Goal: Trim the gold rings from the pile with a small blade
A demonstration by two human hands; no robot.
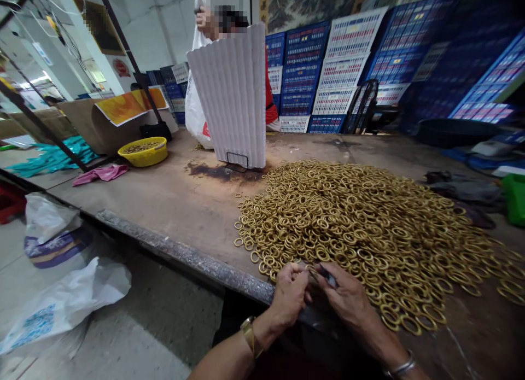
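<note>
At the table's front edge, my left hand is closed in a pinch, with a gold watch on its wrist. Whatever lies between its fingertips is too small and covered to name. My right hand, a metal bangle on its wrist, grips a small dark-handled tool whose thin tip points toward the left fingers. Both hands nearly meet, just in front of a wide heap of brass-coloured rings. Loose rings lie to the right of my right hand.
A white corrugated panel stands upright on the table, partly hiding a person who holds a white bag. A yellow basin and pink cloth lie left. White sacks rest on the floor. Stacked crates line the back.
</note>
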